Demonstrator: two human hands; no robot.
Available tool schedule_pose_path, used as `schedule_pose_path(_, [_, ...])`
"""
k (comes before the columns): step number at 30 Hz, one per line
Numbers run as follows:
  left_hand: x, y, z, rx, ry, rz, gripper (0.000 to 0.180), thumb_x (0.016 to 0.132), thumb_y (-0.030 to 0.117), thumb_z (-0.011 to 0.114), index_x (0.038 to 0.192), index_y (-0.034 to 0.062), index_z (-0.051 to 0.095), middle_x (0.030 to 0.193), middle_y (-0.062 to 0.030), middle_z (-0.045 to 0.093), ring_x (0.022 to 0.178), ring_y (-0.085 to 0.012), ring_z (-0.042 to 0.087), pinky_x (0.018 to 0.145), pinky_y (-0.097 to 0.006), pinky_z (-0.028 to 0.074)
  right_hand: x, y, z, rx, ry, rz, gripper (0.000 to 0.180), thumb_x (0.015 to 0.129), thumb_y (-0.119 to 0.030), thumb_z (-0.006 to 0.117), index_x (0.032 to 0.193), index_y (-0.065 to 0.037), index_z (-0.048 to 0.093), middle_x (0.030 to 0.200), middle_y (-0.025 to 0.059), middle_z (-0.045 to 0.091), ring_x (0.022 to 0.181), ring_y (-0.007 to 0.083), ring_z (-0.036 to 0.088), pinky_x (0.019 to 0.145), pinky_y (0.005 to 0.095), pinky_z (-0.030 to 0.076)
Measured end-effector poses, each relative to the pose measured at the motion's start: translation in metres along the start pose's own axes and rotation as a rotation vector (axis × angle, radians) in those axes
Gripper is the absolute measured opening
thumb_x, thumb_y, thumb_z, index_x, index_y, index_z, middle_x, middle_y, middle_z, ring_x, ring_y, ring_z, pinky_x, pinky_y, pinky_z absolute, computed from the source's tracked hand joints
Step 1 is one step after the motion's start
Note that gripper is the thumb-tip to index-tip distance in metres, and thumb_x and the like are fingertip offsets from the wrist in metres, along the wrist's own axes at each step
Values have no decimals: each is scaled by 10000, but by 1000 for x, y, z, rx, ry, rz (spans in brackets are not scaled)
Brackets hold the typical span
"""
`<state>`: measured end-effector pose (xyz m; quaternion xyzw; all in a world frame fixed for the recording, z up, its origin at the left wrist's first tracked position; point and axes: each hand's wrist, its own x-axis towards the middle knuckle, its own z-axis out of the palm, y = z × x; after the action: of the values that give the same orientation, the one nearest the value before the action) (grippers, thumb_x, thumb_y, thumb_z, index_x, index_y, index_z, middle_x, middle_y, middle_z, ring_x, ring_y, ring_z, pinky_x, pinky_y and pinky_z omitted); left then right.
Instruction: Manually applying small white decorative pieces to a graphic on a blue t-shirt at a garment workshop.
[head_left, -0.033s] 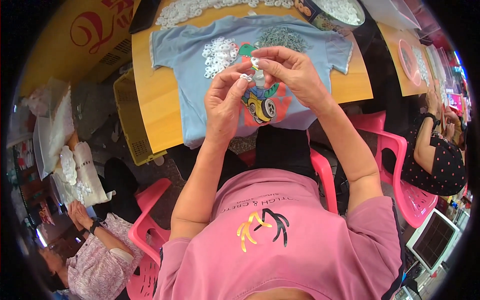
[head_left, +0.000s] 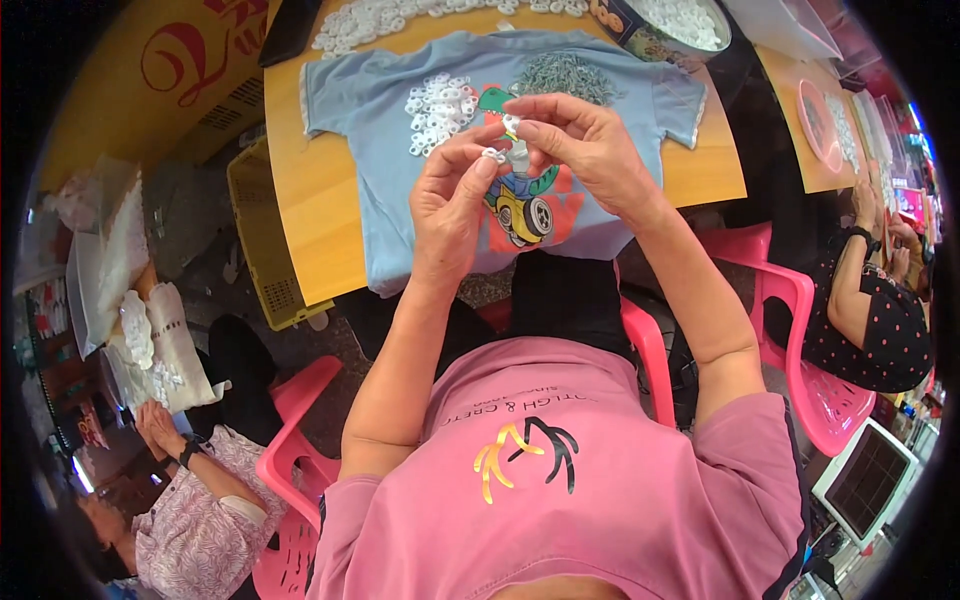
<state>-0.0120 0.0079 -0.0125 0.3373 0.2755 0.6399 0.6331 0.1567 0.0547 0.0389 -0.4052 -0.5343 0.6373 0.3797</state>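
Note:
Over the blue T-shirt spread on the table, my left hand pinches a small white plastic piece between thumb and fingertips. Close by and slightly higher, my right hand holds another small white plastic piece in its fingertips. A narrow gap separates the two hands. Left of them lies a pile of similar white pieces with holes. Beyond my right hand is a heap of thin grey-green metal parts, too small to make out singly.
More white pieces line the table's far edge, beside a round tin full of them. A yellow crate stands at the left. Co-workers sit on both sides, one in a patterned shirt, one in dotted black.

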Motion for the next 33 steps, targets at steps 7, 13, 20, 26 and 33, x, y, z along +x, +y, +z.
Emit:
schedule_pose_path(7, [-1,0,1,-7,-7,-18,121,946,70,579,1046,3,579,1194,-142,600,1042,-151,591,894,-294,508,1,12,1,-225,21,-196,266,924,-131,638,1172,-34,631,892,14,635,693,58,583,596,191,469])
schedule_pose_path(13, [-1,1,3,24,24,-57,142,942,100,603,1034,-5,573,1034,-113,650,919,-137,614,841,-272,503,1,10,-1,-114,64,-33,214,937,-127,623,1094,19,631,872,24,635,681,57,570,623,199,471])
schedule_pose_path(20, [0,1,3,87,34,-79,153,941,120,617,1009,-6,562,877,-70,646,778,-113,590,727,-246,474,-6,8,2,-29,23,-17,262,950,-144,605,1151,22,630,845,13,631,689,56,564,631,195,471])
schedule_pose_path(26, [1,-1,1,90,32,-72,145,942,107,609,1008,-10,555,857,-60,635,762,-112,586,709,-244,473,-9,8,4,-77,8,-77,255,956,-128,593,1162,15,634,843,5,628,691,52,557,638,191,472])
schedule_pose_path(33, [1,0,2,84,30,-90,131,939,91,600,1023,3,553,886,-72,625,774,-118,561,710,-253,452,-10,10,9,-219,49,-190,241,955,-105,589,1163,10,635,873,8,634,696,48,548,633,191,479])
